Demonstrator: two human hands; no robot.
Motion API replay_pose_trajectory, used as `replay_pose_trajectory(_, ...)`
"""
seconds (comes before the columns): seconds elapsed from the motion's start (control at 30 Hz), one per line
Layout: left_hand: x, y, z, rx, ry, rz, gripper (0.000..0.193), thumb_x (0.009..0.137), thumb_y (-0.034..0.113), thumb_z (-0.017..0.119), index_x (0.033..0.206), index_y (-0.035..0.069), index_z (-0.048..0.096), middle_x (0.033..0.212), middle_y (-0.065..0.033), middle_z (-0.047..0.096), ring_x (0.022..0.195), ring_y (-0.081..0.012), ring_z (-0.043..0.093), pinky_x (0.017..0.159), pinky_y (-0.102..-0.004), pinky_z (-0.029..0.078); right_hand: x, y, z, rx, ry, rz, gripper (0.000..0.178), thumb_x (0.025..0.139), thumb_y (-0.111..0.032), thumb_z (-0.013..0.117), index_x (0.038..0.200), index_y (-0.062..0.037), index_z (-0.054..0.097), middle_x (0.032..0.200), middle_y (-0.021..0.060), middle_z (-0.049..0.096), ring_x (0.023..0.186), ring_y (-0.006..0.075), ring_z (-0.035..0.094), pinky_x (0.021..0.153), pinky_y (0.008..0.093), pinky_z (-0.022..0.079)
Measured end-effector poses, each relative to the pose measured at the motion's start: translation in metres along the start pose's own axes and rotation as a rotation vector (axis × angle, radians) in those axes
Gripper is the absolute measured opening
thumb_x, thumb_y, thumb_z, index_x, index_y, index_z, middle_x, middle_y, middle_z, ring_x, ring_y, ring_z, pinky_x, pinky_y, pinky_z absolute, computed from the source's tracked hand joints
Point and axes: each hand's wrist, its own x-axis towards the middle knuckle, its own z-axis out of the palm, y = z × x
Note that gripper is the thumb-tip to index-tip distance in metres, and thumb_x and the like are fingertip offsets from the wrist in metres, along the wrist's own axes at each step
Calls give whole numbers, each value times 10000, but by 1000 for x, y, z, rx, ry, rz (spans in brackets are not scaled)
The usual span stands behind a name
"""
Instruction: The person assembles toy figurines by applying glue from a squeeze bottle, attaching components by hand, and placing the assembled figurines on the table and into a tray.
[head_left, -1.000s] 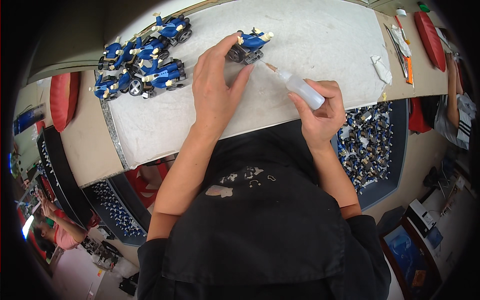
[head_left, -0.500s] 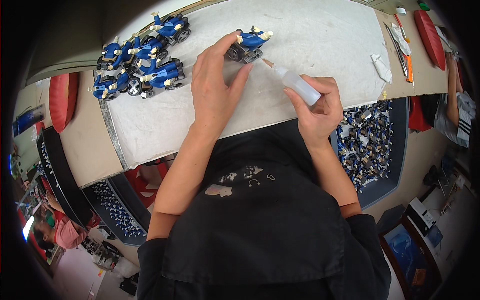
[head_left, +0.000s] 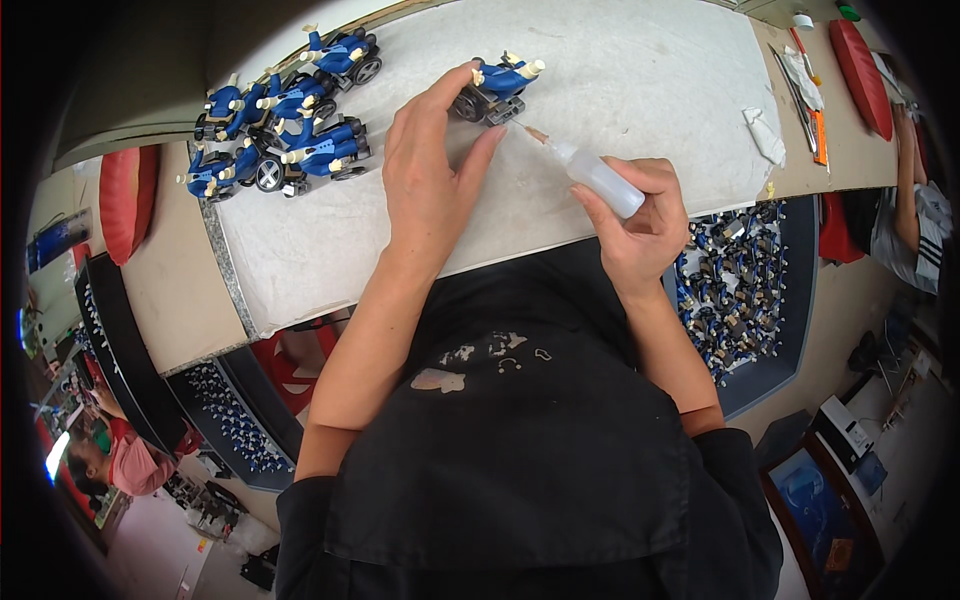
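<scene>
A small toy figure in a blue suit (head_left: 505, 76), seated in a dark wheelchair, rests on the white sheet (head_left: 640, 70) covering the table. My left hand (head_left: 428, 165) grips it from the left, index finger behind it and thumb by its near side. In my right hand (head_left: 643, 215) is a translucent squeeze bottle (head_left: 603, 183), tilted, with a thin needle tip directed at the wheelchair's lower front. The tip is at or very near the chair; whether it touches I cannot tell. More such wheelchair figures (head_left: 325, 150) stand grouped on the table's left.
Below the table edge, a dark bin (head_left: 800, 290) at right holds many blue figures; another bin (head_left: 285, 410) is at left. Tools, including an orange-handled knife (head_left: 820, 140), and crumpled white tissue (head_left: 764, 137) lie at right. A co-worker in pink (head_left: 140, 465) sits far left.
The bottle has shifted slightly down and to the right with my right hand. My left hand and the figure have stayed in place.
</scene>
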Motion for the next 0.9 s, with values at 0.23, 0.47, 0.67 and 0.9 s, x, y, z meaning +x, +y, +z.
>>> replay_pose_trajectory(0.23,1,-1,1,-16,5,-1,518,702,19,693,1168,21,465,1167,-120,528,1063,-229,524,913,-318,421,1,0,1,-3,-1,4,337,594,-24,777,865,-22,576,777,98,589,668,186,577,555,261,452)
replay_pose_trajectory(0.47,-1,0,1,-10,8,6,520,697,12,694,1165,20,467,1164,-122,529,1065,-230,523,913,-317,421,-1,-2,2,-7,-1,-14,335,595,-21,776,862,-17,574,773,102,590,664,188,576,554,261,452)
replay_pose_trajectory(0.67,-3,-2,4,5,67,30,521,654,47,713,1130,48,501,1077,-78,580,938,-240,547,796,-327,437,-3,-1,1,-17,-11,-7,333,596,-19,774,864,-17,574,767,103,589,656,190,573,549,263,451)
replay_pose_trajectory(0.9,0,-4,4,-3,34,4,529,685,44,704,1162,39,475,1125,-95,548,996,-228,537,858,-320,423,1,0,-1,10,-16,24,327,625,5,753,886,-5,557,823,99,569,714,163,561,608,251,454)
